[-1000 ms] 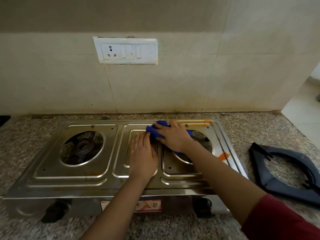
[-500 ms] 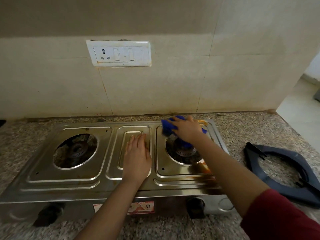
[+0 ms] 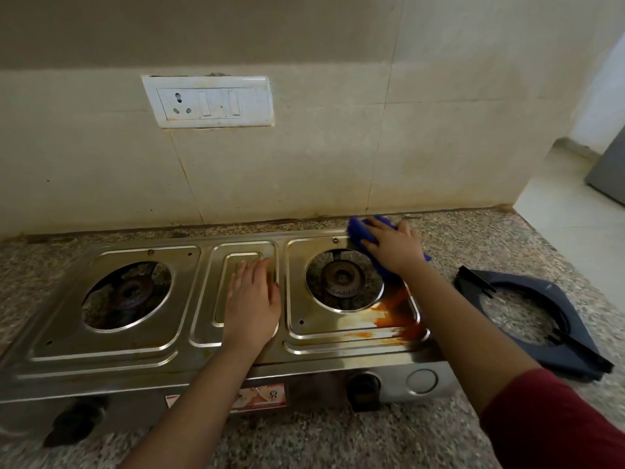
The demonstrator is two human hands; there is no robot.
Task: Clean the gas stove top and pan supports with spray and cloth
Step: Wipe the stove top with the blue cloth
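A steel two-burner gas stove (image 3: 111, 353) stands on the granite counter, both pan supports off. My right hand (image 3: 394, 247) presses a blue cloth (image 3: 357, 230) onto the stove's far right corner, beside the right burner (image 3: 342, 278). An orange-brown stain (image 3: 394, 309) spreads over the steel in front of that burner, under my forearm. My left hand (image 3: 252, 301) lies flat, fingers straight, on the raised middle panel. The left burner (image 3: 130, 292) is uncovered. A dark pan support (image 3: 571, 324) lies on the counter to the right of the stove. No spray bottle is in view.
Two black knobs (image 3: 363, 389) sit on the stove's front face. A tiled wall with a white switch and socket plate (image 3: 208, 101) rises close behind the stove. The counter (image 3: 338, 441) ends at the right, where a light floor shows.
My right hand has slid the blue cloth from the stove's middle rightward and back to the far right corner, uncovering the right burner. The left hand has stayed on the middle panel.
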